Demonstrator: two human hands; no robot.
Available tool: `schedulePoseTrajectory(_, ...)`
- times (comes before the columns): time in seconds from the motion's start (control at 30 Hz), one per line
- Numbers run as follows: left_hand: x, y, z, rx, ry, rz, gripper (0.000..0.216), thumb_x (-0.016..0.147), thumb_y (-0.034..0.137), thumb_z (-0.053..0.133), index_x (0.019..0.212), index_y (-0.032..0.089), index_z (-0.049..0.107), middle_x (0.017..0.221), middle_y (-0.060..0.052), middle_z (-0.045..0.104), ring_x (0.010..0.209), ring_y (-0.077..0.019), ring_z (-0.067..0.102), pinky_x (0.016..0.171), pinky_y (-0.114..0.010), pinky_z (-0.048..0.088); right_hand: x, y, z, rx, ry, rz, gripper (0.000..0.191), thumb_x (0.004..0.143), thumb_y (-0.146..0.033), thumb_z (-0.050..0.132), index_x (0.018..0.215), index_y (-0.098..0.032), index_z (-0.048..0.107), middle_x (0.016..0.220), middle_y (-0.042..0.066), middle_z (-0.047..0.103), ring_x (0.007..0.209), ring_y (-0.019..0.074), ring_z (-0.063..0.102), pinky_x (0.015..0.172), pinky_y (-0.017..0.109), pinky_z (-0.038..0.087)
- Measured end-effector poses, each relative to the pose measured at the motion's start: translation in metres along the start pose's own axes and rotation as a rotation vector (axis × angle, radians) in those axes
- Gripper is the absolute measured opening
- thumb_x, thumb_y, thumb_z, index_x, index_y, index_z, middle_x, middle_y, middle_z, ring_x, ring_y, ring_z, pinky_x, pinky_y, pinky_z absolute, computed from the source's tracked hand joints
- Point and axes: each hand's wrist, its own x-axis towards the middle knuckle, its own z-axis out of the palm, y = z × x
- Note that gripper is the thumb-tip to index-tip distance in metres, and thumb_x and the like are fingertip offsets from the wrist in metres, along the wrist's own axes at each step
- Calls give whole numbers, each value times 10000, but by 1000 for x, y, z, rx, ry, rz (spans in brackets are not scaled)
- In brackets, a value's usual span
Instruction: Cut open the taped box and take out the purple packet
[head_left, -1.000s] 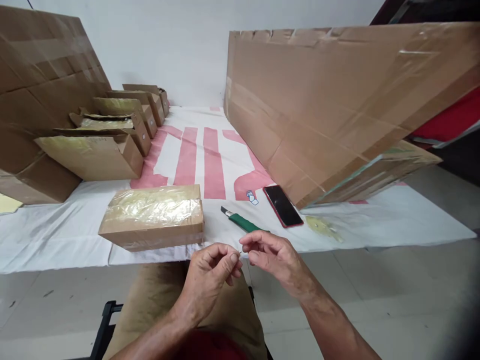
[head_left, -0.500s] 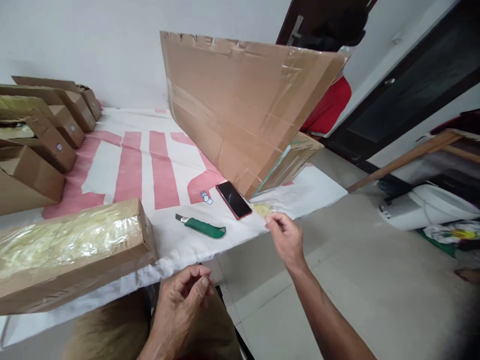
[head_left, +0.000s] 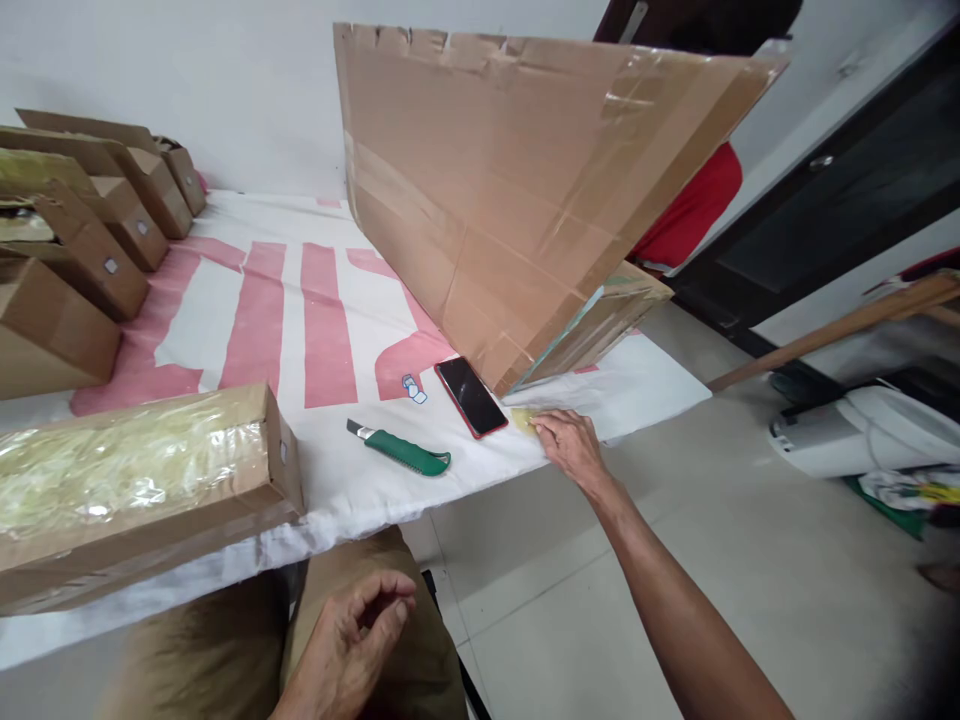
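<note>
Reaching out to the far right edge of the bench, right hand palm down, arm fully stretched. Fingers pressed together and laid flat on a small yellowish scrap (thin and glossy, maybe tape or film, hard to tell), which lies on the white cloth just beside the phone and close under the lower corner of the big cardboard sheet. Touching the scrap with the fingertips only, not lifting it.

Resting low over the lap, left hand, palm turned up, fingers loosely curled with thumb near the index tip; whether something tiny is pinched there cannot be told. Well apart from the bench things.

Lying between the two hands on the cloth: green utility knife, blade end pointing left, a little left of the phone. Sitting at the near left edge, a long cardboard box with its top covered in clear yellowish wrap. Standing further left in a row toward the wall, several open cardboard boxes. Leaning steeply over the right part of the bench, the big cardboard sheet with tape strips across it, and a flatter wrapped box under its lower edge. Showing behind the sheet, something red.
</note>
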Motion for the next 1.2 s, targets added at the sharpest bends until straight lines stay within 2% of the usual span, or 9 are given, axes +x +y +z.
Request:
schedulePoseTrajectory(0.2, -2, -7, 2, -16, -10, -36, 545, 731, 716, 730, 926, 209, 773, 816, -50, 726, 802, -207, 646, 740, -275, 519, 17, 3, -18, -105, -150, -49, 263, 903, -154, 510, 955, -214, 761, 933, 69, 807, 892, 219, 695, 904, 335, 389)
schedulePoseTrajectory(0.37, -6, -12, -1, -20, 8, -22, 561, 725, 732, 727, 934, 213, 778, 815, -44, 716, 779, -198, 628, 729, -271, 517, 25, -4, -23, -154, -188, -35, 319, 913, -118, 516, 1147, -175, 725, 945, 89, 813, 919, 224, 708, 945, 338, 382)
schedulePoseTrajectory(0.6, -11, -13, -4, -10, -23, 18, 511, 767, 702, 708, 903, 213, 771, 802, -41, 707, 766, -192, 622, 712, -265, 508, 30, -11, -25, -169, -219, 24, 237, 895, -158, 579, 925, -237, 800, 1114, 94, 771, 1055, 245, 674, 863, 335, 398)
schedulePoseTrajectory(0.67, -12, -12, -4, -10, -20, 24, 498, 763, 693, 716, 889, 215, 768, 803, -40, 707, 772, -192, 621, 714, -263, 506, 33, -12, -25, -161, -219, 37, 213, 866, -150, 600, 906, -235, 790, 1077, 85, 776, 1009, 231, 681, 851, 331, 395)
schedulePoseTrajectory(0.73, -13, -12, -5, -19, -14, 16, 499, 752, 695, 725, 881, 214, 767, 792, -39, 698, 763, -190, 611, 699, -259, 500, 36, -13, -26, -143, -223, 49, 224, 831, -121, 609, 930, -240, 770, 955, 48, 791, 906, 203, 692, 832, 317, 394)
schedulePoseTrajectory(0.83, -14, -15, -6, -35, -7, 19, 516, 752, 708, 716, 889, 213, 770, 780, -40, 683, 748, -186, 592, 669, -253, 484, 37, -12, -29, -107, -211, 74, 292, 801, -95, 608, 1005, -253, 744, 858, 1, 796, 830, 189, 703, 814, 304, 399)
schedulePoseTrajectory(1.07, -13, -23, -9, -45, -30, 29, 553, 757, 737, 689, 896, 208, 766, 771, -40, 676, 729, -175, 572, 668, -252, 465, 32, -4, -43, 8, -82, 135, 299, 860, -144, 538, 969, -269, 787, 943, 19, 820, 852, 219, 733, 764, 308, 484)
schedulePoseTrajectory(1.2, -15, -14, -10, -31, -30, 47, 517, 777, 698, 696, 891, 199, 770, 784, -48, 676, 729, -172, 575, 655, -246, 468, 27, -18, -51, 119, -4, 118, 299, 892, -228, 510, 1001, -231, 788, 964, 58, 818, 847, 243, 737, 739, 334, 533)
